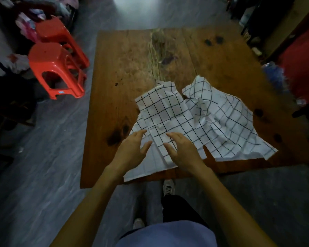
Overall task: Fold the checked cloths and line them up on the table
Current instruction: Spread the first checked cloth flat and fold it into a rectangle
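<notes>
a: left hand [132, 148] and right hand [182, 150] over near checked cloth [161, 118]; fingers spread, gripping nothing
b: likely flattening it for folding; second cloth [227, 120] crumpled beside it on surface [114, 68]

The checked cloths [194, 120] lie overlapped in a crumpled heap, so how many there are cannot be told; the left hand [130, 150] and right hand [183, 151] cover part of the nearest piece, and whether their fingertips touch it is unclear; a blurred blue thing [275, 75] at the table's [114, 97] right edge cannot be identified; the clutter behind the red stools [59, 68] is too dark to make out.
</notes>
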Motion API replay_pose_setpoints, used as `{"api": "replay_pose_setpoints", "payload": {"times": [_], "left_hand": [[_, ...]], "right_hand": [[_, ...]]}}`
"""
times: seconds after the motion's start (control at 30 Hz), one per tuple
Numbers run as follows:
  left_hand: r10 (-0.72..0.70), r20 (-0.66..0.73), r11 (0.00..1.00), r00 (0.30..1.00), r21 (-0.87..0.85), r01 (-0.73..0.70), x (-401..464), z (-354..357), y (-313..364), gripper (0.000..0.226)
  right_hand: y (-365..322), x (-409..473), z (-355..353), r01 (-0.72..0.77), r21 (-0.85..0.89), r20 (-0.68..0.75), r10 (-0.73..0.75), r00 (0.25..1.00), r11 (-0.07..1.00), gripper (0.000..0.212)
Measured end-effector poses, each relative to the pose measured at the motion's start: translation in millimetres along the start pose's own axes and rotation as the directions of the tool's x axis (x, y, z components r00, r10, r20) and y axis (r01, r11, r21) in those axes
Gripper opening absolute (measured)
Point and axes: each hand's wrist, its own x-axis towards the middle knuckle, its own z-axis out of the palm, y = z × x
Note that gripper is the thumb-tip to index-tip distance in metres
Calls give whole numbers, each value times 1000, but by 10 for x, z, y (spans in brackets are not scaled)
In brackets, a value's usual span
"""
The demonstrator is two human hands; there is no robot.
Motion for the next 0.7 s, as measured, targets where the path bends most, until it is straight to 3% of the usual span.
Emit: {"api": "replay_pose_setpoints", "payload": {"times": [0.43, 0.7], "left_hand": [[-258, -28, 966, 966, -34, 257, 1525, 131, -194, 52], [-302, -5, 951, 953, 74, 301, 2322, 190, -422, 80]], "right_hand": [[573, 1126, -99, 59, -13, 216, -55, 975, 998, 46], [769, 1284, 35, 30, -20, 267, -24, 963, 999, 45]]}}
